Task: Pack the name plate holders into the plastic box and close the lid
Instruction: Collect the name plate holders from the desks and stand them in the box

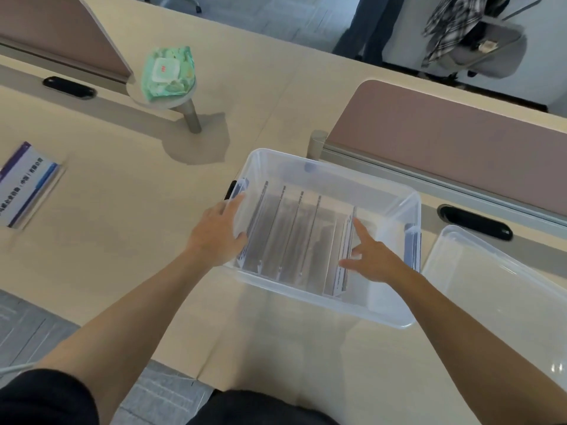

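Observation:
A clear plastic box [322, 299] stands open on the desk in front of me. Several clear name plate holders [294, 234] stand upright in a row inside it. My left hand [214, 234] grips the box's left wall, fingers over the rim. My right hand [377, 259] is inside the box at the rightmost holder [343, 282], which sits between its outstretched index finger and thumb. The box's clear lid [497, 289] lies on the desk, to the right of the box. One more holder with a printed card [26, 182] lies far left on the desk.
A green pack of wet wipes [167, 73] rests on a small round stand at the back left. Pink desk dividers [445, 139] rise behind the box and at the far left. A black cable slot [475, 222] sits behind the lid. A chair with a plaid garment [478, 41] stands beyond.

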